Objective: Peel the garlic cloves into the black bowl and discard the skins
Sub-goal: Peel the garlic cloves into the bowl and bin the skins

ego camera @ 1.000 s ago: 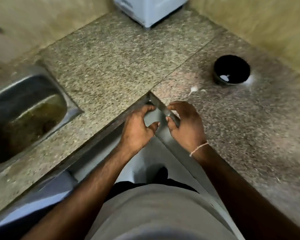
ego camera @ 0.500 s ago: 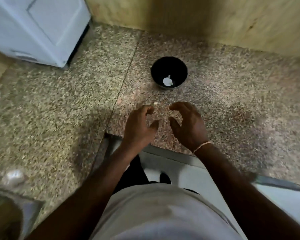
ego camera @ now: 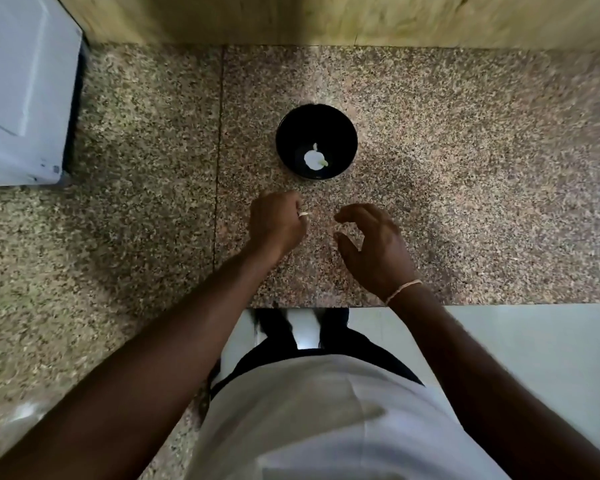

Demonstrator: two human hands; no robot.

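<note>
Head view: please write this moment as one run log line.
left hand pinches garlic clove | right hand open, empty | black bowl holds garlic

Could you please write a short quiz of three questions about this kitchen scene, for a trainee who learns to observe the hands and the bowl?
1. True or false: the round black bowl on the speckled granite counter holds a white garlic piece.
2. Which of the hands pinches a small pale garlic clove? A) left hand B) right hand C) both
3. Fill in: the right hand hovers above the counter with its fingers loosely curled, holding ____.

Key: 1 true; 2 A; 3 nothing
</note>
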